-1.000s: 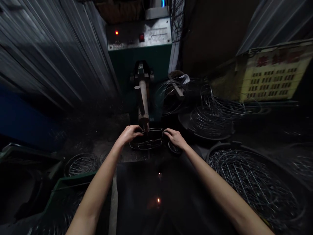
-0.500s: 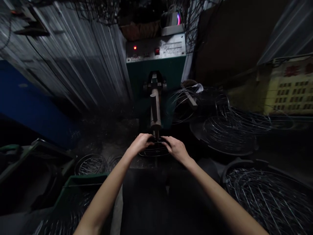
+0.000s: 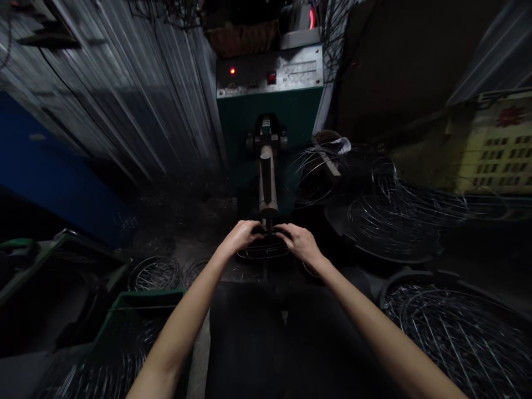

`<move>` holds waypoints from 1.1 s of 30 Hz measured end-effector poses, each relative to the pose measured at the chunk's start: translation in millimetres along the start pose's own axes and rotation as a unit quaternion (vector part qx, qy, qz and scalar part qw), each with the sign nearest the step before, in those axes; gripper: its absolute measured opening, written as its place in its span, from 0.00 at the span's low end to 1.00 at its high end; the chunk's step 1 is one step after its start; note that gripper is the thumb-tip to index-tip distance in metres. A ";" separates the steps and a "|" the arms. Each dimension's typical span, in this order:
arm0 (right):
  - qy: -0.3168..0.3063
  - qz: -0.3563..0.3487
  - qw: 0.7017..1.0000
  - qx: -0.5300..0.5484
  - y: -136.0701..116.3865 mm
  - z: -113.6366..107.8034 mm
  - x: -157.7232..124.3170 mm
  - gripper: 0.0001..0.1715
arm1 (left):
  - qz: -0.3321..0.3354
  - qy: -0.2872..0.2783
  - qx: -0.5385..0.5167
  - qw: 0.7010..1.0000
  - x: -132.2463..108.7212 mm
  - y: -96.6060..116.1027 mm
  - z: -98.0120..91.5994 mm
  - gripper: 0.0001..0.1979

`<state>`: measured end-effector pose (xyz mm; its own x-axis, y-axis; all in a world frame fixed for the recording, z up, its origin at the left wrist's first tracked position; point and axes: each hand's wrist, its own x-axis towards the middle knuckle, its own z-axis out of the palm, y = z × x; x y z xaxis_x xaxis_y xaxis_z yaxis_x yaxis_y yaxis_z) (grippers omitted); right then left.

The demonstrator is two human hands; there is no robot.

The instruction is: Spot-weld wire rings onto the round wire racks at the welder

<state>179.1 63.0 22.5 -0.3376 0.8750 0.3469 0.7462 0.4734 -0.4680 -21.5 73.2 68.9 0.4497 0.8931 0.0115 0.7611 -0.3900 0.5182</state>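
A small oval wire basket frame [image 3: 262, 250] sits under the tip of the welder's long brown arm [image 3: 267, 180]. My left hand [image 3: 241, 235] grips the frame's left side, fingers curled over the wire. My right hand [image 3: 300, 241] grips its right side the same way. Both hands meet close to the electrode tip. The arm juts out of a green welding machine [image 3: 269, 111] with a lit red lamp on its grey panel.
A big black tub of wire rings [image 3: 453, 332] stands at the right, with another pile of rings [image 3: 390, 221] behind it. A green crate [image 3: 124, 321] and round wire grids [image 3: 154, 272] lie at the left. Corrugated metal sheeting [image 3: 124, 105] forms the left wall.
My hands have drawn closer together on the wire frame beneath the electrode. The sparks seen below a second ago are gone. The view has swung slightly left.
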 end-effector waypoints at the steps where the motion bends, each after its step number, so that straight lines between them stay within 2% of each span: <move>1: 0.001 0.000 1.000 -0.001 0.2 -0.4 0.9 0.14 | 0.000 0.000 -0.002 1.000 0.6 -0.1 -0.8 0.11; 6: -0.010 0.009 1.000 -0.014 -3.7 -0.8 5.0 0.14 | 0.001 -0.004 -0.009 1.000 3.3 -4.3 -2.2 0.11; 10: -0.007 0.006 1.000 0.020 -3.1 -1.9 3.8 0.13 | 0.004 -0.013 -0.020 1.000 5.2 -5.1 -2.4 0.10; 13: 0.055 0.020 0.996 0.063 13.7 -8.4 -5.0 0.13 | 0.001 -0.013 -0.003 1.000 5.5 -4.0 -2.9 0.10; 16: 0.101 0.062 0.989 0.087 43.9 -12.7 -20.2 0.12 | -0.007 -0.008 0.015 1.000 5.3 -4.3 -2.5 0.11; 19: 0.028 0.076 0.991 0.104 69.6 -8.0 -33.1 0.12 | -0.006 -0.005 0.011 1.000 5.6 -4.5 -2.0 0.11; 21: -0.014 0.083 0.988 0.128 76.3 -3.7 -37.0 0.12 | -0.006 -0.005 0.003 1.000 6.1 -4.5 -2.4 0.11; 24: -0.003 0.087 0.985 0.147 70.3 -4.9 -37.2 0.13 | -0.010 -0.008 -0.013 1.000 4.1 -8.0 -4.2 0.11; 27: 0.027 0.059 0.991 0.119 51.7 -14.2 -36.2 0.12 | -0.025 -0.006 -0.023 0.999 -5.6 -16.6 -5.8 0.12; 28: 0.032 0.050 0.993 0.099 44.1 -16.9 -36.1 0.11 | -0.035 0.013 -0.020 0.999 -10.3 -18.9 -5.9 0.13; 31: 0.036 0.025 0.999 0.024 20.4 -17.8 -35.8 0.12 | -0.043 0.122 -0.001 0.992 -23.5 -17.6 -2.9 0.17; 33: 0.035 0.008 0.999 -0.021 6.3 -13.0 -34.8 0.14 | -0.011 0.148 0.016 0.989 -26.5 -9.5 2.3 0.17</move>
<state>203.1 34.2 18.1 -0.2856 0.8729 0.3955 0.7756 0.4530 -0.4396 -39.5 52.7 61.7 0.2794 0.9263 0.2529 0.7865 -0.3719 0.4931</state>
